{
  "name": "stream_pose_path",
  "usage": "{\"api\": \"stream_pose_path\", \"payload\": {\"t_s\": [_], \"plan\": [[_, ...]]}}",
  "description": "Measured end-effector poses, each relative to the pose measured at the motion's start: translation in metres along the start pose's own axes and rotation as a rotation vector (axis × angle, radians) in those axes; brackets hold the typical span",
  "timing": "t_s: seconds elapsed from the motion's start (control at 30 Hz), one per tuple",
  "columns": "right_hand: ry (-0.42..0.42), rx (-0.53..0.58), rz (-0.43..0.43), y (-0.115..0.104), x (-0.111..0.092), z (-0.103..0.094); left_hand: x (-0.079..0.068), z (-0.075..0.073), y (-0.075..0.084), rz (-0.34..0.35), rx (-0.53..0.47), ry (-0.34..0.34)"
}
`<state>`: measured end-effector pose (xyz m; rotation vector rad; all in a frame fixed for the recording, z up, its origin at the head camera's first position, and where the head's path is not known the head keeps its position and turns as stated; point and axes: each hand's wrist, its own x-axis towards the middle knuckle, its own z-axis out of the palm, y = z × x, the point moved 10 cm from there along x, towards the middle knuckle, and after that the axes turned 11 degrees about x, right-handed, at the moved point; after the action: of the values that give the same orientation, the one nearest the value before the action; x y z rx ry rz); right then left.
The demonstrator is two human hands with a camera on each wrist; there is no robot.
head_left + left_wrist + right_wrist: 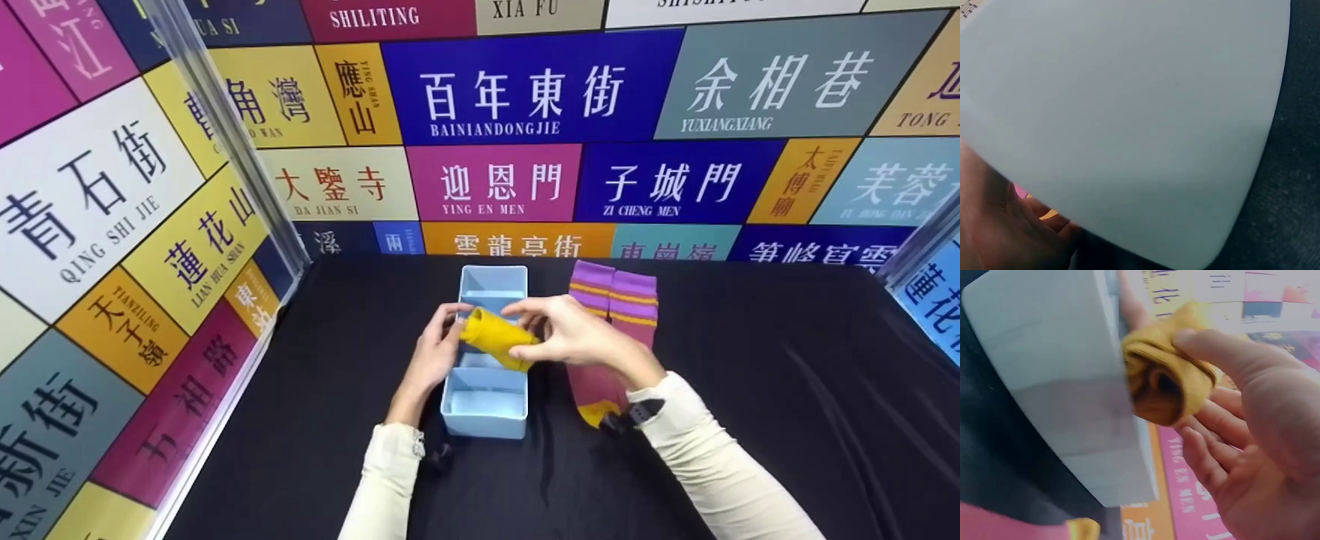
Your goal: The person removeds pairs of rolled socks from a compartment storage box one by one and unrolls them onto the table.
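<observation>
Right hand (566, 330) in from the side, fingers and thumb pinching the yellow roll (499, 339), tilted above the pale-blue divided box (484, 429)! Left hand (432, 351) at the roll's left end, its grip impossible to tell. Striped socks (634, 296) lie beside the box on the black-covered desk (765, 382), partly hidden by the right arm (720, 450).

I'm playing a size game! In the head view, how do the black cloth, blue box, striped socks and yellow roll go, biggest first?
1. Black cloth
2. Blue box and striped socks: both partly covered, too close to rank
3. Yellow roll
</observation>
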<state>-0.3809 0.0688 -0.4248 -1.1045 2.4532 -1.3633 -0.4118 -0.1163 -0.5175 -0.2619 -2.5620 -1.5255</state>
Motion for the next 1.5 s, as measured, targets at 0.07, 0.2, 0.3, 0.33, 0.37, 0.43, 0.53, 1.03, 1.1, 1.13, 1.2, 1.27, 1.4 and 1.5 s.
{"api": "stream_pose_path", "payload": {"t_s": [0.07,0.2,0.3,0.33,0.37,0.43,0.53,1.03,1.1,1.13,1.2,1.27,1.4,1.5], "plan": [[0.015,0.029,-0.001,-0.003,-0.007,-0.007,0.0,-0.001,0.001,-0.002,0.012,0.009],[0.058,0.091,-0.007,-0.006,-0.022,-0.021,0.001,-0.002,0.001,-0.005,0.043,0.027],[0.07,0.142,-0.009,-0.006,-0.034,-0.029,0.001,-0.003,0.002,0.001,0.059,0.039],[0.067,0.149,-0.009,-0.006,-0.038,-0.031,0.001,-0.003,0.002,0.004,0.061,0.044],[0.063,0.153,-0.008,-0.005,-0.042,-0.032,0.001,-0.003,0.002,0.007,0.062,0.049],[0.051,0.156,-0.002,-0.002,-0.051,-0.035,0.001,-0.003,0.001,0.012,0.059,0.053],[0.039,0.146,0.015,0.006,-0.066,-0.04,0.001,-0.002,0.001,0.014,0.055,0.052],[0.107,0.289,0.084,0.058,-0.137,-0.083,0.0,-0.008,0.006,0.003,0.179,0.103],[0.126,0.282,0.093,0.066,-0.147,-0.09,0.0,-0.009,0.008,0.017,0.213,0.114],[0.134,0.278,0.099,0.07,-0.152,-0.093,0.0,-0.01,0.01,0.027,0.234,0.119],[0.145,0.274,0.111,0.079,-0.162,-0.099,0.0,-0.011,0.014,0.046,0.293,0.124],[0.148,0.27,0.12,0.087,-0.172,-0.104,-0.001,-0.013,0.02,0.058,0.367,0.129],[0.163,0.257,0.164,0.106,-0.189,-0.113,-0.002,-0.016,0.028,0.042,0.527,0.123],[0.17,0.245,0.206,0.119,-0.2,-0.118,-0.002,-0.018,0.035,0.051,0.611,0.123]]}}
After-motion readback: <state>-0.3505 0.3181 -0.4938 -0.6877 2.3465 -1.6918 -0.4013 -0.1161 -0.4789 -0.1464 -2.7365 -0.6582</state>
